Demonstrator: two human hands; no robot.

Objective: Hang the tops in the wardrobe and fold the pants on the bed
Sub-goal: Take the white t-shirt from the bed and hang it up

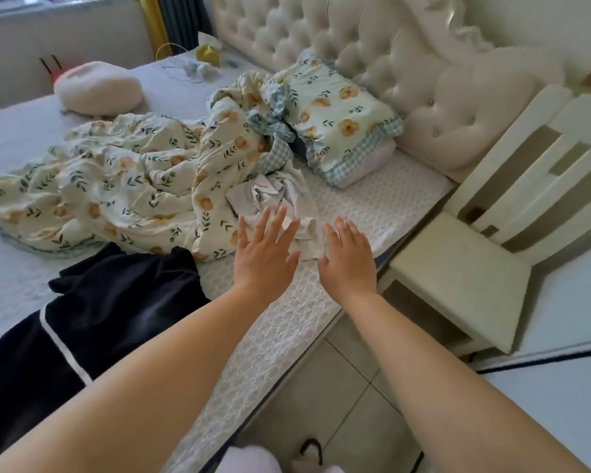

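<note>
- Both arms are stretching straight out over the near edge of the bed (372,206), palms down.
- The left hand (265,254) is showing a spread grip: fingers straight and fanned, pinching nothing.
- The right hand (348,259) is showing the same, fingers straight and slightly apart, holding nothing.
- The crumpled white garment (273,191) is lying dead ahead of both hands, bunched against the edge of the floral duvet (116,179).
- Its heap is running slantwise, from the duvet down toward the bed's edge, and its near tail is sitting between the two hands.
- The left fingertips are overlapping the garment in this view, so that hand seems the nearer. Whether they are touching the cloth cannot be told.
- The right hand is sitting just beside the garment's near tail, over bare mattress.
- The black pants (116,302) are lying spread on the bed, well to the left of the left forearm and away from both grips.
- Judging from this, the white garment is looking like the next pick. The move probably needs only a short reach forward and a closing of both grips on the bunched cloth.
</note>
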